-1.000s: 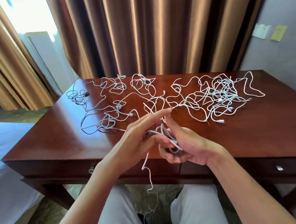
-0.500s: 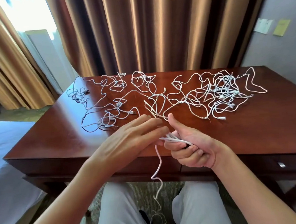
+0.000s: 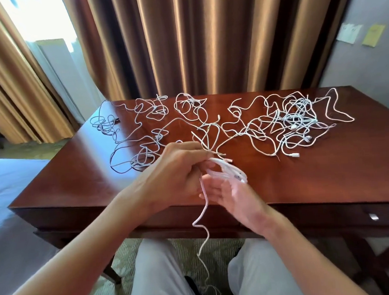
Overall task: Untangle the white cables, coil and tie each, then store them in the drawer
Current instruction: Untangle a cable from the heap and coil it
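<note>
Above the wooden desk [image 3: 306,181], left hand [image 3: 174,171] pinching cable coil [image 3: 227,171] around blurred, loosely open right hand [image 3: 229,193], tail downward.

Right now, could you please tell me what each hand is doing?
Left hand: fingers curled, pinching the white cable.
Right hand: fingers fairly straight, the cable's coils looped over them; blurred, so its grip cannot be told.

Hands [image 3: 205,183] w/ cable coil [image 3: 227,171]

Hotel rm: bed [image 3: 13,206], desk [image 3: 306,174], curtains [image 3: 193,39].
</note>
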A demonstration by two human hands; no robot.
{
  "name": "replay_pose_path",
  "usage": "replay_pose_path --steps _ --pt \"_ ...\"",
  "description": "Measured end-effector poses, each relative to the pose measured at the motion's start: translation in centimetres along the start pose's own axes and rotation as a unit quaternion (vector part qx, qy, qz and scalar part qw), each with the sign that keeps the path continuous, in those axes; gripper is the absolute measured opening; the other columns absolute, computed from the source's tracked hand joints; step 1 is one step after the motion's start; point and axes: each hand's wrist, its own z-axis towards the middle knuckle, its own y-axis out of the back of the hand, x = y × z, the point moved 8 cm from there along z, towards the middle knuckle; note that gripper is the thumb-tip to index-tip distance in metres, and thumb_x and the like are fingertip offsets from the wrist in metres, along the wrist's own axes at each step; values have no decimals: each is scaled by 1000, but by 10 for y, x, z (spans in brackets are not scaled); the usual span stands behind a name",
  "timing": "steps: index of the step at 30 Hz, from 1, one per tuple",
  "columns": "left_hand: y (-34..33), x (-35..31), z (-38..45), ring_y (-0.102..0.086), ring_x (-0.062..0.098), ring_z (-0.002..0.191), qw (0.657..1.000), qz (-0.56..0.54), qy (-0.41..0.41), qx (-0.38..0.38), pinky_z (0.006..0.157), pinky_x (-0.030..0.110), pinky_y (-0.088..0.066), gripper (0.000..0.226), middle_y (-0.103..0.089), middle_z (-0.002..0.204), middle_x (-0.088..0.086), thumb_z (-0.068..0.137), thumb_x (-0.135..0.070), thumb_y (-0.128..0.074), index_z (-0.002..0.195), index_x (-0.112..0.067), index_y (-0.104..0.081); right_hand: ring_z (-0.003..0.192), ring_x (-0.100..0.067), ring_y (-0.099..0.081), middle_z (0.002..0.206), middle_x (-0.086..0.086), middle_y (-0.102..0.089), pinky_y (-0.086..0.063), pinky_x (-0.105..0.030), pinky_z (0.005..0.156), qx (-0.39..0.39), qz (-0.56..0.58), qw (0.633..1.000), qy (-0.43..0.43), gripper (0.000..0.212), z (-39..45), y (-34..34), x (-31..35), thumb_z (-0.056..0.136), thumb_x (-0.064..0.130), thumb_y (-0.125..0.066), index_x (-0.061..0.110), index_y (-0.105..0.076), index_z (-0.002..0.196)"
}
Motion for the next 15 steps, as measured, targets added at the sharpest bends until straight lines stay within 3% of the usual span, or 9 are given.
replay_pose_path --steps 2,3,5,6,8,11,13,15 --pt "3 7 1 -42 5 61 1000 0 24 -6 61 7 -32 18 -53 69 -4 75 16 -60 78 1 -70 83 -27 -68 81 -11 -72 -50 -44 96 91 -44 995 -15 86 -5 -18 -16 104 56 -6 4 -70 82" --pt "6 12 -1 -43 5 62 999 6 30 -11 60 12 -37 15 -56 70 -2 78 14 -60 79 2 -70 67 -24 -64 68 -10 -66 -53 -42 84 97 -54 993 -33 84 -8 -18 -22 100 64 -12 4 -65 76" --pt "11 25 -8 -51 12 66 998 35 40 -12 61 25 -43 22 -60 72 3 87 -1 -50 81 2 -71 46 -16 -41 51 0 -43 -43 -28 55 35 -82 996 -32 76 -13 0 -18 96 71 -26 8 -55 66" --pt "11 32 -13 -54 16 67 998 50 49 2 62 29 -45 32 -61 73 2 89 -10 -42 81 1 -71 45 -12 -32 49 4 -35 -33 -24 50 -11 -132 991 -6 74 -16 12 -11 98 69 -28 8 -53 65" --pt "7 44 -23 -58 25 67 994 75 67 47 60 36 -47 40 -54 71 -5 86 -22 -32 76 -3 -66 45 -6 -31 48 10 -33 -27 -24 52 -97 -266 955 84 72 -25 31 12 103 62 -29 9 -58 63" --pt "-8 50 -34 -56 26 65 987 47 97 118 62 29 -42 25 -45 67 -10 85 -21 -31 65 -19 -47 45 -4 -38 46 12 -42 -28 -17 52 -159 -374 889 211 62 -40 36 51 100 56 -40 14 -65 61" --pt "-16 48 -35 -48 18 62 984 12 110 143 62 21 -32 26 -46 62 -8 89 -13 -43 65 -21 -45 49 -5 -34 52 9 -40 -28 -16 53 -136 -342 892 263 52 -47 27 70 98 51 -50 14 -58 62" --pt "-22 47 -35 -44 14 57 976 -36 136 167 58 20 -30 33 -48 55 -5 95 -11 -53 66 -24 -47 53 -14 -28 59 -2 -33 -27 -18 52 -87 -254 923 276 50 -46 17 77 97 51 -56 10 -50 69"
